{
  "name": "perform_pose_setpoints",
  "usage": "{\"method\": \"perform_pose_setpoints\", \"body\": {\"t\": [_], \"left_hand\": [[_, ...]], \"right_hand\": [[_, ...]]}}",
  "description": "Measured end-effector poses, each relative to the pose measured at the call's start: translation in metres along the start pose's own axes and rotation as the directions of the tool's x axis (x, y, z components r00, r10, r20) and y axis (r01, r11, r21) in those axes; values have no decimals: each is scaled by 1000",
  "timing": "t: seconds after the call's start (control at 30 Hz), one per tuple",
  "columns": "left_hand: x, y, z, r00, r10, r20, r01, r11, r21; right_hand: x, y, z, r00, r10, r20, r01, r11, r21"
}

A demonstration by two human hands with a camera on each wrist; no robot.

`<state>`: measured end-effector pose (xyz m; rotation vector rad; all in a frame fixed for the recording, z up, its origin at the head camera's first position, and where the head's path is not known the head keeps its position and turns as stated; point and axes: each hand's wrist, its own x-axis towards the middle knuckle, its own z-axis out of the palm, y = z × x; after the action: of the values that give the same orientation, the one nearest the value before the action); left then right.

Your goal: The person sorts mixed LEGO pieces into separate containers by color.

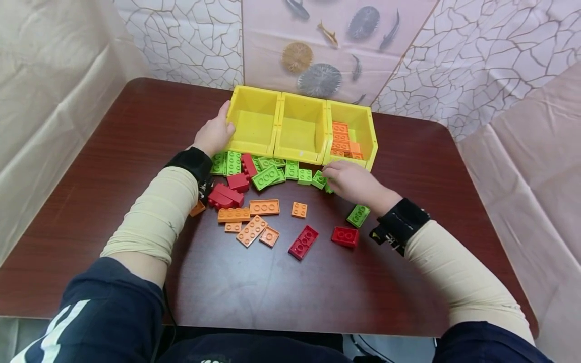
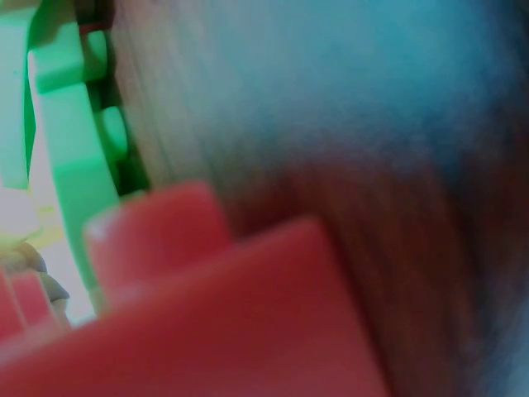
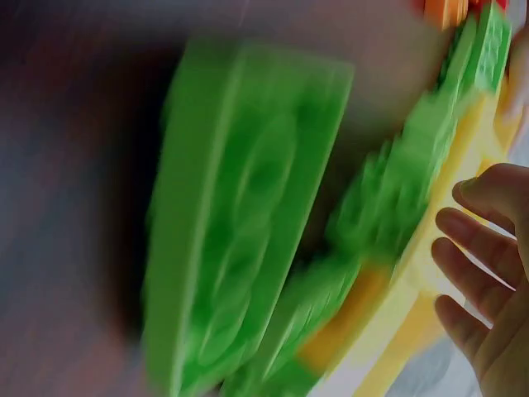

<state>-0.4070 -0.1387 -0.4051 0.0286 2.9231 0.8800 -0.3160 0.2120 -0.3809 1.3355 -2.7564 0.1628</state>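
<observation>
My left hand (image 1: 212, 133) holds the left side wall of a yellow three-compartment bin (image 1: 278, 121), with fingertips at its rim. My right hand (image 1: 351, 182) hovers by the front of the bin's right compartment, close to small green bricks (image 1: 319, 179). In the right wrist view its fingers (image 3: 475, 269) are spread and loosely bent with nothing between them. A green brick (image 3: 248, 215) lies below that wrist. Orange bricks (image 1: 340, 137) sit in the right compartment. A red brick (image 2: 207, 322) fills the foreground of the left wrist view.
Several green bricks (image 1: 267, 176) line the bin's front, beside a pile of red bricks (image 1: 225, 195). Nearer lie orange bricks (image 1: 252, 231), a small orange brick (image 1: 299, 209) and two red bricks (image 1: 303, 243) on the brown table (image 1: 281, 292). A patterned cloth (image 1: 308, 45) hangs behind.
</observation>
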Motion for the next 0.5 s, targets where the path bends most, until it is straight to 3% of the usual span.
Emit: {"method": "perform_pose_setpoints", "body": {"t": [0.23,0.5], "left_hand": [[2,-2,3,1000,-1,5,1,1000,5],[1,-2,0,1000,4,2,-4,1000,-4]], "right_hand": [[16,-41,14,992,-48,118,43,998,42],[22,-61,20,974,-58,220,48,998,50]]}}
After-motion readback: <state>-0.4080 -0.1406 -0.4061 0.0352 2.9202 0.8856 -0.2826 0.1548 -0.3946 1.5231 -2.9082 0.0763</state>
